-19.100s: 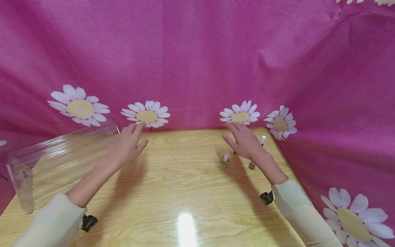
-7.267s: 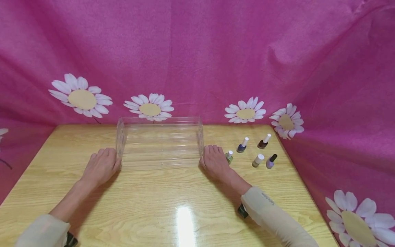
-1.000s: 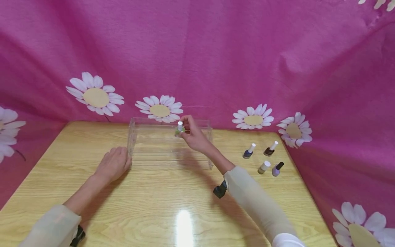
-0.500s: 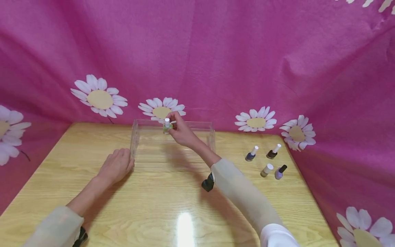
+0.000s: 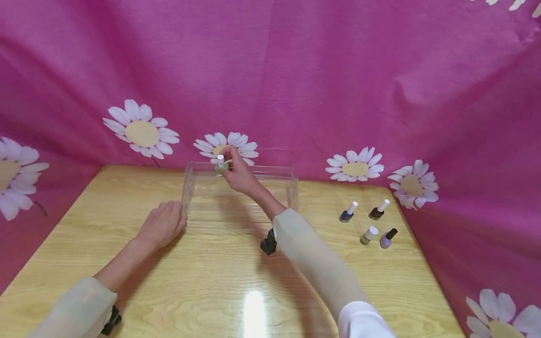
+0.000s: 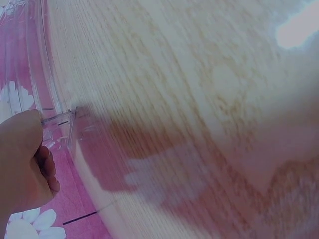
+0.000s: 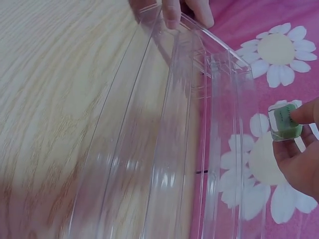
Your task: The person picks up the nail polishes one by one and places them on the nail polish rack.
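A clear plastic stepped rack lies near the back of the table. My left hand holds its left end, fingers curled at the end wall; in the right wrist view those fingers reach over the edge. My right hand pinches a green nail polish bottle with a white cap between thumb and fingers. The bottle is upright above the rack's back tier, left of its middle. In the right wrist view the bottle stands apart from the rack's tiers, with its label showing.
On the right of the wooden table stand a blue polish bottle, a dark one, a white-capped greyish one and a lilac one with a black cap. A pink flowered cloth hangs behind.
Earlier both hands held the rack's ends, and the green bottle stood on the table. Over the last second my right hand has carried it left along the rack. The left hand stays at its end.
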The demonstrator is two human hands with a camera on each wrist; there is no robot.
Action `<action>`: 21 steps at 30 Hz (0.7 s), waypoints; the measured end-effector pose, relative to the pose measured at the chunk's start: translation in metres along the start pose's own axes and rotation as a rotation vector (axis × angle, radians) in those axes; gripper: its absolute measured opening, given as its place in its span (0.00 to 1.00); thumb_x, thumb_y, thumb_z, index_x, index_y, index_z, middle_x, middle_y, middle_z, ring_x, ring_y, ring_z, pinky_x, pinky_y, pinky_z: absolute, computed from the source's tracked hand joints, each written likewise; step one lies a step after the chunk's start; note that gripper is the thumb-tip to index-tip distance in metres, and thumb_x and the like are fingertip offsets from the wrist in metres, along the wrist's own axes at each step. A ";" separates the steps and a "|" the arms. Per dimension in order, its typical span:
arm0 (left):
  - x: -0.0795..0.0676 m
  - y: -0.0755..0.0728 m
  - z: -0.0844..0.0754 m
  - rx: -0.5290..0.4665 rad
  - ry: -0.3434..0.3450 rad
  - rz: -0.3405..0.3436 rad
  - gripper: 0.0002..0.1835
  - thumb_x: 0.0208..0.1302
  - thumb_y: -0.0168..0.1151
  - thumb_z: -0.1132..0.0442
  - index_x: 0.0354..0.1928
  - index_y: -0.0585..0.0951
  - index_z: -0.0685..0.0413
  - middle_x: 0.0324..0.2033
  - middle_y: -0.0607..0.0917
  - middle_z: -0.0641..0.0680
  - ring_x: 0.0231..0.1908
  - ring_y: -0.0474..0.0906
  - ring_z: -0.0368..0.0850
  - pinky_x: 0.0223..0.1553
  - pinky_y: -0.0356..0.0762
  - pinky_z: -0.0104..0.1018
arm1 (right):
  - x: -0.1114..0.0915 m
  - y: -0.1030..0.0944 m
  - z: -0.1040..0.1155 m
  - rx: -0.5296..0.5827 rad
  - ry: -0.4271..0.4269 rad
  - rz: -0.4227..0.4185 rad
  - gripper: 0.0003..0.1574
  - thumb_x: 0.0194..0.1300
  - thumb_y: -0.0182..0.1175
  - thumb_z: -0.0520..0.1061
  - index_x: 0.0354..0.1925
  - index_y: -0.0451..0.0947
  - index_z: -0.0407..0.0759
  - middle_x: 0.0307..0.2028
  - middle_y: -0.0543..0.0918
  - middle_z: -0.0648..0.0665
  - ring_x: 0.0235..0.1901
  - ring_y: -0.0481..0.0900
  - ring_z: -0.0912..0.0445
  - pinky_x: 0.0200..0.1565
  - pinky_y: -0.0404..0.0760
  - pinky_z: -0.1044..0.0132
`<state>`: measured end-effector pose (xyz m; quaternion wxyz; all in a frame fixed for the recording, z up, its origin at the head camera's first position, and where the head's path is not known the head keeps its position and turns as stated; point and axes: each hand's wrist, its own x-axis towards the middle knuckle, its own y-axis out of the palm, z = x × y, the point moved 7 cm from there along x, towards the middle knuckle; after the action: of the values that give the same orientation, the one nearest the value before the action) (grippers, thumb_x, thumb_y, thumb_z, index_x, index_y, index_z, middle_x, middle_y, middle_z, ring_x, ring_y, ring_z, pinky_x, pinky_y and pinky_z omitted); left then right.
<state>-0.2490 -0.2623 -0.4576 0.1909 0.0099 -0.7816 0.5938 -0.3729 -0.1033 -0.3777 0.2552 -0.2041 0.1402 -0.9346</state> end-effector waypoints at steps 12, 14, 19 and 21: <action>0.001 0.001 0.000 0.016 0.009 0.007 0.09 0.66 0.58 0.64 0.33 0.71 0.63 0.26 0.74 0.57 0.30 0.73 0.58 0.29 0.71 0.53 | 0.011 0.010 -0.005 -0.010 0.026 -0.010 0.24 0.62 0.51 0.21 0.54 0.64 0.35 0.45 0.76 0.36 0.40 0.78 0.49 0.39 0.76 0.68; 0.001 0.001 -0.001 0.024 0.013 0.009 0.09 0.66 0.57 0.63 0.34 0.71 0.63 0.26 0.74 0.57 0.30 0.73 0.58 0.29 0.71 0.52 | 0.012 0.011 -0.006 -0.005 0.033 -0.006 0.24 0.62 0.51 0.20 0.53 0.64 0.36 0.45 0.76 0.36 0.40 0.79 0.48 0.39 0.76 0.68; 0.000 0.001 -0.001 0.045 0.012 0.007 0.10 0.66 0.58 0.63 0.34 0.71 0.63 0.26 0.74 0.57 0.30 0.73 0.58 0.29 0.71 0.52 | 0.015 0.016 -0.009 0.011 0.040 -0.008 0.24 0.62 0.52 0.20 0.53 0.63 0.35 0.45 0.75 0.37 0.40 0.78 0.49 0.39 0.76 0.69; -0.001 0.001 0.000 0.051 0.007 0.009 0.10 0.67 0.58 0.63 0.34 0.70 0.63 0.26 0.74 0.57 0.30 0.73 0.59 0.29 0.71 0.52 | 0.016 0.018 -0.008 0.022 0.032 -0.003 0.24 0.62 0.51 0.20 0.53 0.62 0.34 0.44 0.75 0.37 0.39 0.78 0.49 0.38 0.75 0.69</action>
<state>-0.2484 -0.2619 -0.4587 0.1907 0.0089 -0.7656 0.6143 -0.3816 -0.1258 -0.3866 0.2536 -0.1868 0.1334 -0.9397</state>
